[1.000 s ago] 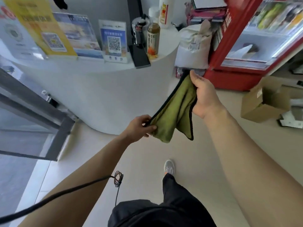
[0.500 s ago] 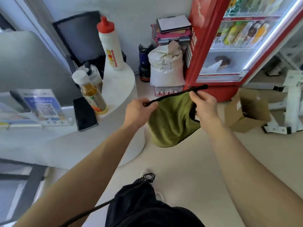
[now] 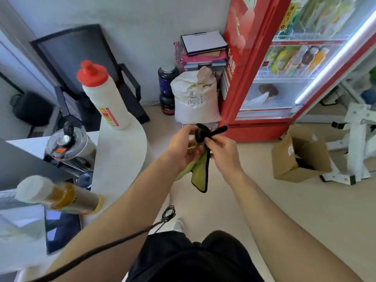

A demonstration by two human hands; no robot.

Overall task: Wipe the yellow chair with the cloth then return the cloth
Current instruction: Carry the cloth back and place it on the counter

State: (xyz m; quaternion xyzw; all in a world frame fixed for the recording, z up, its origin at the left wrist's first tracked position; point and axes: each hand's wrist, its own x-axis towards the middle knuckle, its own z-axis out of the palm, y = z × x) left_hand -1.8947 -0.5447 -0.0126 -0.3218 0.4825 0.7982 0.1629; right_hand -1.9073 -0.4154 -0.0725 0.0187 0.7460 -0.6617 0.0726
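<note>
Both hands pinch the green cloth (image 3: pixel 200 171) at chest height beside the counter: left hand (image 3: pixel 184 146) and right hand (image 3: pixel 220 152) closed on its gathered black-edged top, body hanging straight below.

Olive-green cloth (image 3: pixel 200 171) with black trimmed edge, bunched and folded, upper edge twisted into a black roll, lower corner hanging free, suspended above the floor, beside the counter's rounded end
</note>
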